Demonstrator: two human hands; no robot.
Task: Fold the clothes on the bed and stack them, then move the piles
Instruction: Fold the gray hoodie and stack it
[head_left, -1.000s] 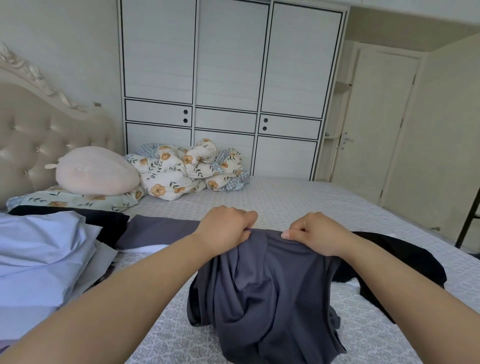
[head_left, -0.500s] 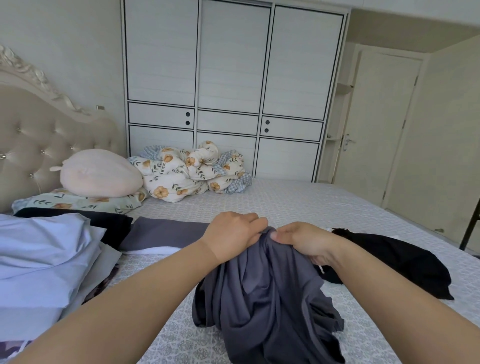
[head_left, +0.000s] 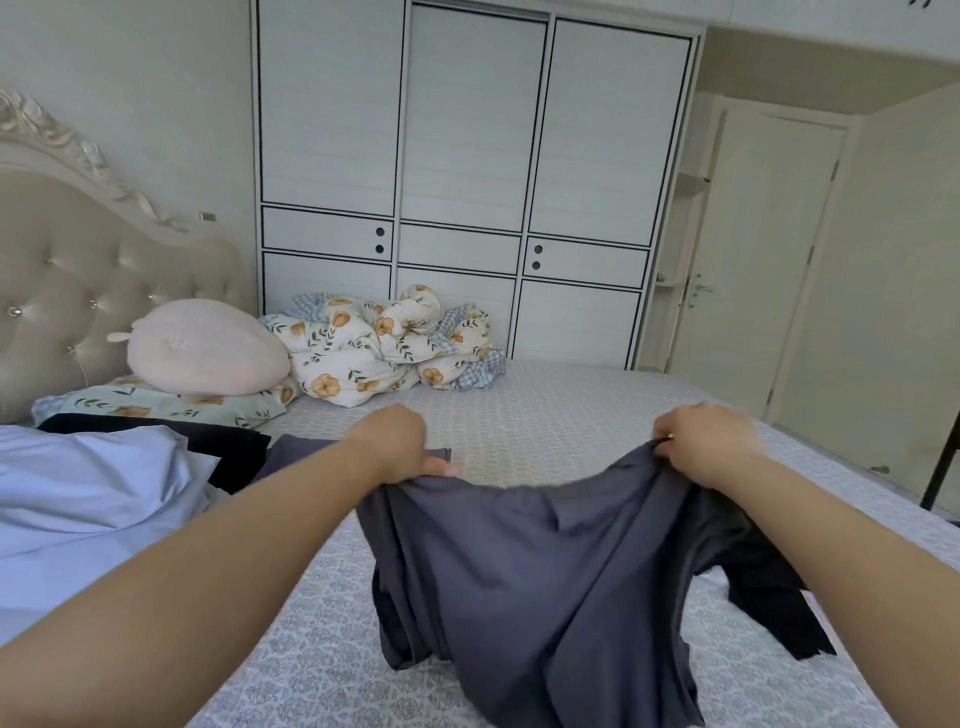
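Two hands were seen over the bed (head_left: 545, 415), and one dark grey garment (head_left: 530, 571) was held between them. The top edge of the garment was gripped by the left hand (head_left: 397, 444), with the fingers curled round the cloth. The other end of that edge was pinched by the right hand (head_left: 701, 441), its fingers closed tight on the cloth. Between the two grips the edge was stretched out, sagging a little. Below the grips the rest of the garment hung down, and its bottom lay on the bed. A black garment (head_left: 769, 597) was seen under the right arm, partly hidden by the grey one. A pile of light blue clothes (head_left: 88, 499) was seen well to the left of the left grip. A pink pillow (head_left: 208, 348) and a flowered quilt (head_left: 374, 348) lay far beyond both grips.
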